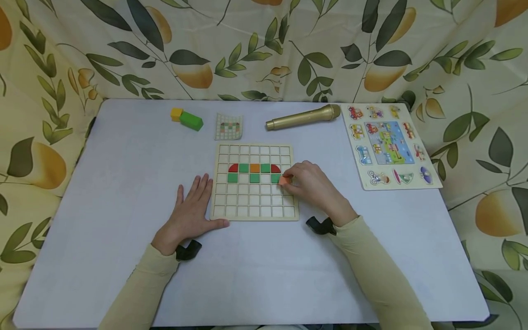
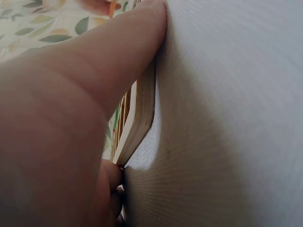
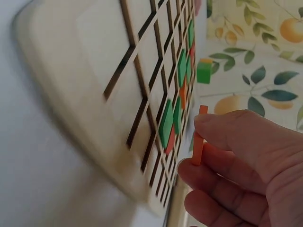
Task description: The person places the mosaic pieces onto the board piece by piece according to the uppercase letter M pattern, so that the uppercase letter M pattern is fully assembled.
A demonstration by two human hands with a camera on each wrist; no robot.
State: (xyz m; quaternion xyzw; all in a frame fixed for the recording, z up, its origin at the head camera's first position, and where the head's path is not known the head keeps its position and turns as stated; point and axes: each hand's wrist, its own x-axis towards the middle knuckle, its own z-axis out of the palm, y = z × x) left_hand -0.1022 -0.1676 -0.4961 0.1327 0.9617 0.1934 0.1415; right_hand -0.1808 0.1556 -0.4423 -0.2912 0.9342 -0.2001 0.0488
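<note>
My right hand (image 1: 311, 185) pinches an orange square tile (image 1: 284, 180) between thumb and fingertips, over the right side of a wooden grid board (image 1: 255, 218). In the right wrist view the orange tile (image 3: 200, 135) stands edge-on between thumb and forefinger. On the board, one row holds a rounded red tile (image 1: 233, 168) at each end, with green tiles (image 1: 244, 168) and an orange tile (image 1: 255, 168) between them. Several green tiles (image 1: 255, 178) sit in the row below. My left hand (image 1: 187, 215) lies spread at the board's left edge, thumb along its near corner.
Behind the board lies a small pattern card (image 1: 228, 127). A green block (image 1: 191, 121) and a yellow block (image 1: 176, 114) sit at back left. A gold microphone (image 1: 303, 118) lies at back right, beside a picture puzzle board (image 1: 392, 176).
</note>
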